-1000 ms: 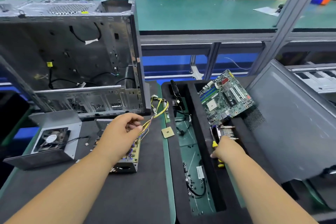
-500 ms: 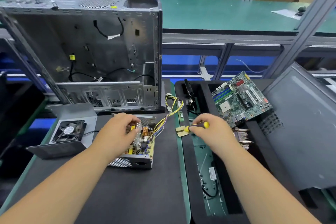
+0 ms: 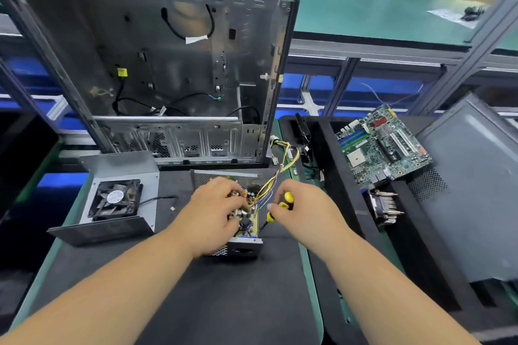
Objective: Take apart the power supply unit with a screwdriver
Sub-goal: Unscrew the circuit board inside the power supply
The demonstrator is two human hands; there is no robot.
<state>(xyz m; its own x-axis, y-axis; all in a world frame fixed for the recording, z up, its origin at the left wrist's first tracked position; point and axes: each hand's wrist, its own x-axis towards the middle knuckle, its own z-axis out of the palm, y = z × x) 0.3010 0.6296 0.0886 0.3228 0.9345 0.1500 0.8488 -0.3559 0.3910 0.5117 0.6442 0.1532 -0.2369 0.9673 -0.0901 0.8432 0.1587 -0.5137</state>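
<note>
The opened power supply unit (image 3: pixel 241 246) sits on the black mat in front of me, its circuit board and yellow wire bundle (image 3: pixel 283 171) exposed. My left hand (image 3: pixel 213 213) rests on top of the board and grips it. My right hand (image 3: pixel 305 210) holds a yellow-and-black screwdriver (image 3: pixel 286 202), whose tip points down-left at the board's right edge. The unit's removed cover with its black fan (image 3: pixel 115 199) lies to the left.
An empty computer case (image 3: pixel 157 64) stands upright behind the unit. To the right, a black tray (image 3: pixel 330 190) holds a motherboard (image 3: pixel 381 145) and a heatsink (image 3: pixel 384 207). A grey side panel (image 3: pixel 473 190) leans at the far right.
My right hand picked up the screwdriver from the tray and brought it left to the power supply unit. My left hand settled onto the board. The camera moved closer.
</note>
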